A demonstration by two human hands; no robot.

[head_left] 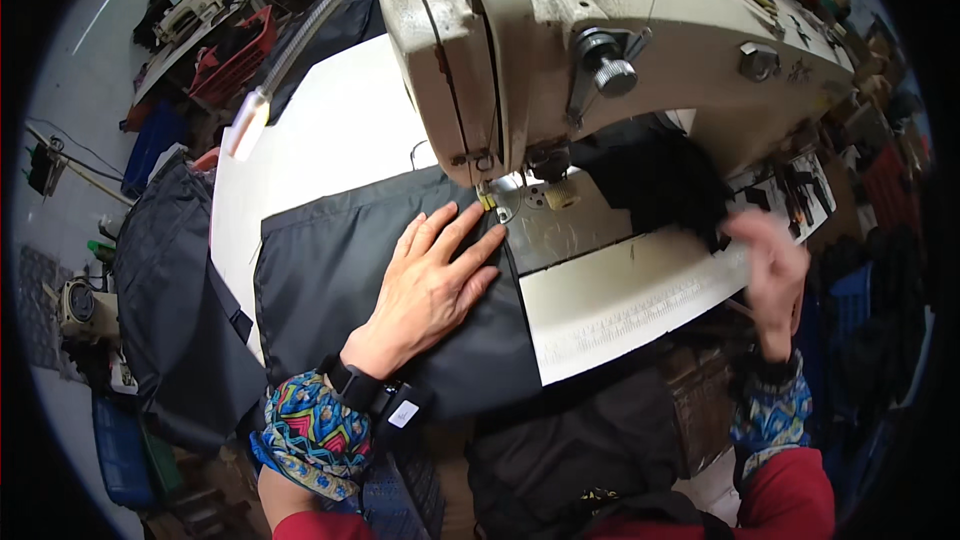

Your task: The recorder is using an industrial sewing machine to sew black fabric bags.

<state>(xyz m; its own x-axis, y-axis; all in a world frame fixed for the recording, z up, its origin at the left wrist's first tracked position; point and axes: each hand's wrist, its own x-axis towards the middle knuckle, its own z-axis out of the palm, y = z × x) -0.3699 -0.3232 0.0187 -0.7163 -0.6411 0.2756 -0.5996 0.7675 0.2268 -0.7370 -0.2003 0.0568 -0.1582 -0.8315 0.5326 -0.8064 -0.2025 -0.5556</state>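
Note:
A black fabric panel [330, 285] lies on the white sewing table [335, 110], its right edge running up to the presser foot [502, 212]. My left hand [425, 280] rests flat on this panel with its fingers stretched, the fingertips close beside the foot. Above stands the cream sewing machine [440, 70], whose head hides part of the needle area. More black cloth [655, 175] is bunched under the machine's arm. Close to that cloth's right end is my right hand [775, 265], smeared by motion; whether its fingers hold anything cannot be made out.
A flexible-necked lamp [248, 125] reaches over the table's left side. Small tools [800, 190] lie right of the machine. Dark fabric [185, 290] hangs off the left edge. Farther off are a red basket [232, 58] and another sewing machine [195, 8].

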